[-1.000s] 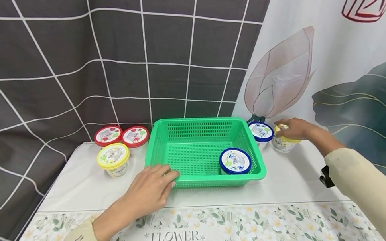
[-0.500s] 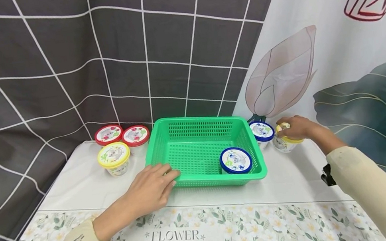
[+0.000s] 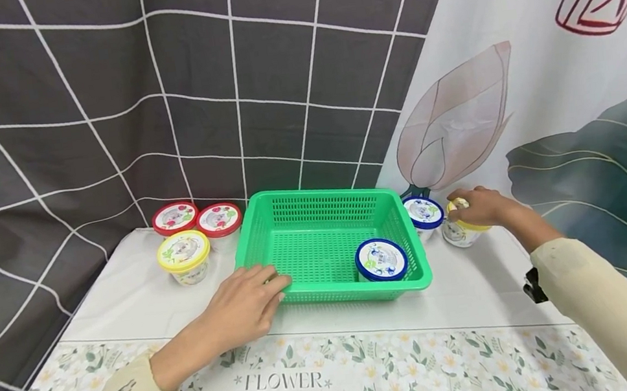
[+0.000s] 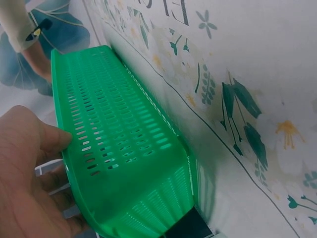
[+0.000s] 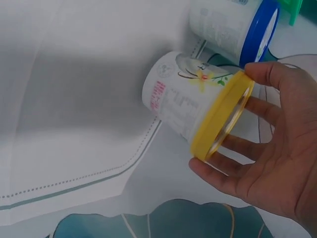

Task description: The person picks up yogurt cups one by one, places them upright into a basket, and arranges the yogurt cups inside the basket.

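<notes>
A green plastic basket point(image 3: 309, 255) stands on the table, and one blue-lidded tub point(image 3: 381, 260) sits in its front right corner. My left hand point(image 3: 250, 304) holds the basket's front rim near the left corner; in the left wrist view the thumb point(image 4: 57, 139) lies on the outer side and the fingers go over the rim. At the right, my right hand point(image 3: 482, 207) grips a yellow-lidded tub point(image 5: 185, 99) from above, with thumb and fingers spread around the lid's edge. That tub appears to stand on the table. Its lid is partly hidden by the hand.
Another blue-lidded tub point(image 3: 425, 213) stands between the basket and the gripped tub. Left of the basket are two red-lidded tubs point(image 3: 219, 221) and a yellow-lidded tub point(image 3: 185, 257), close together. A dark checked curtain point(image 3: 189, 93) hangs behind; a floral cloth point(image 3: 399, 367) covers the table's front.
</notes>
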